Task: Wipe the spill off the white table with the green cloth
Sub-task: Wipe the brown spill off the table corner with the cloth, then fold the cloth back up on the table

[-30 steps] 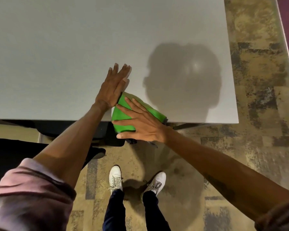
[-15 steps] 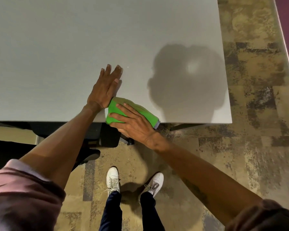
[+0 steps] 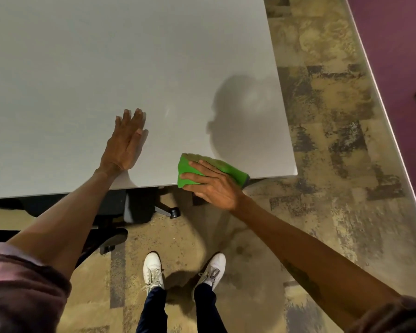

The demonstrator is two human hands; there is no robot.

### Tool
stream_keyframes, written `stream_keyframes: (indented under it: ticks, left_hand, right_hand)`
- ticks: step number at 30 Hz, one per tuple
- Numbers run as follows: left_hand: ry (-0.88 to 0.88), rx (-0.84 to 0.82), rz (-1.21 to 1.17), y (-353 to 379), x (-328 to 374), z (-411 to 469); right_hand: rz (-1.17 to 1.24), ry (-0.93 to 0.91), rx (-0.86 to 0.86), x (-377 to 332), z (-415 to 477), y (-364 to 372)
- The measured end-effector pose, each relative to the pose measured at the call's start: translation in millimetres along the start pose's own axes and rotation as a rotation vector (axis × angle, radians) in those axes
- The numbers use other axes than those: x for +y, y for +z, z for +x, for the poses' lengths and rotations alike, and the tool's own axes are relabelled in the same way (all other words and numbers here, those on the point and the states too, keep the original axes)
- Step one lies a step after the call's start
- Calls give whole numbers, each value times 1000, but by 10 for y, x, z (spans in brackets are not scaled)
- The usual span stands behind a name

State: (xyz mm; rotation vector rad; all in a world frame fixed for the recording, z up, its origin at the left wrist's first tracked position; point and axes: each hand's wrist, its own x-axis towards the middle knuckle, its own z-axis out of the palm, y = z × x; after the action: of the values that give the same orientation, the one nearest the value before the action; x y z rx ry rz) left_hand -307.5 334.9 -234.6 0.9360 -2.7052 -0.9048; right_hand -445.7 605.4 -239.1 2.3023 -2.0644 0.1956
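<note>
The white table (image 3: 106, 56) fills the upper left of the head view. A folded green cloth (image 3: 228, 168) lies at the table's near edge, partly overhanging it. My right hand (image 3: 211, 186) presses on the cloth with its fingers spread over the top. My left hand (image 3: 125, 143) lies flat on the tabletop to the left of the cloth, fingers together, holding nothing. A faint streak (image 3: 167, 111) shows on the surface beyond my left hand. I cannot make out any other spill.
The table's right corner (image 3: 294, 173) is just right of the cloth. Under the table stand a dark chair base and a caster (image 3: 174, 212). My white shoes (image 3: 153, 267) stand on patterned carpet. A purple wall (image 3: 399, 56) runs along the right.
My right hand has slid the green cloth to the right along the near edge, away from my left hand. The left hand stays flat on the table.
</note>
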Motion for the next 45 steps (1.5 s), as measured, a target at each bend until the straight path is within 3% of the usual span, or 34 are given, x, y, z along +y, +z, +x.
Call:
stream_keyframes:
  ticks: [7, 13, 17, 22, 27, 29, 35, 39, 43, 45]
  left_hand:
    - [129, -20, 156, 50, 13, -91]
    - [-80, 9, 28, 155, 139, -187]
    - [-99, 3, 158, 246, 359, -314]
    - [-180, -82, 280, 284, 691, -380]
    - [-124, -136, 285, 323, 991, -491]
    - [-104, -140, 236, 287, 1119, -538]
    - [-49, -84, 38, 198, 1628, -694]
    - [-25, -95, -82, 134, 1978, -744]
    - [-51, -154, -235, 40, 2283, -755]
    - [-71, -165, -342, -23, 2401, -788]
  right_hand:
    - [136, 129, -36, 321, -554, -265]
    - [106, 243, -31, 502, -1005, -455]
    - [179, 351, -38, 636, -1282, -536]
    - [160, 490, -152, 738, -1529, -748]
    - [131, 695, -379, 809, -1747, -925]
    - [150, 740, -377, 796, -1761, -1015]
    - [431, 970, 4, 683, -1455, -1371]
    - [801, 1154, 349, 583, -1083, -1583]
    - [1178, 1194, 548, 446, -781, -1772]
    - [1238, 1195, 626, 380, -660, -1854]
